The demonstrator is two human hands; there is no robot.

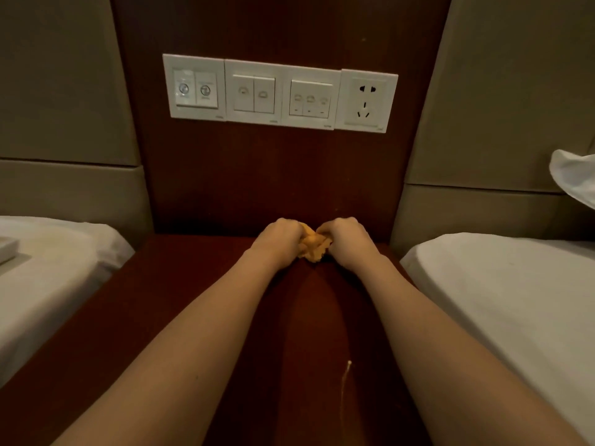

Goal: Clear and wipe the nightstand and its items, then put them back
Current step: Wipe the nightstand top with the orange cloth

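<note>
- Cloth, orange and crumpled, is what both hold: the orange cloth (314,247) is bunched between the left grip (278,239) and the right grip (346,241).
- The left grip is closed narrow over the cloth's left side, knuckles up, with the fingers curled under and out of sight.
- The right grip is closed the same way over the cloth's right side. The two sit just beside each other with only a wad of cloth showing between them.
- The cloth and both grips rest on the dark red-brown table (161,317) at its far edge, near the wood wall panel (273,175).
- Both bare forearms reach forward over the table top.
- A thin pale streak (346,378) lies on the table between the forearms, nearer the right one.
- A row of white switch plates (251,91) is set in the panel above, with a power socket (367,101) at its right end.
- A white-sheeted left bed (58,268) and right bed (499,300) flank the table, each backed by a padded headboard (64,91).
- A flat pale object (6,249) lies on the left bed at the frame edge; what it is cannot be told.
- White fabric (576,175) shows at the right edge above the right bed.
</note>
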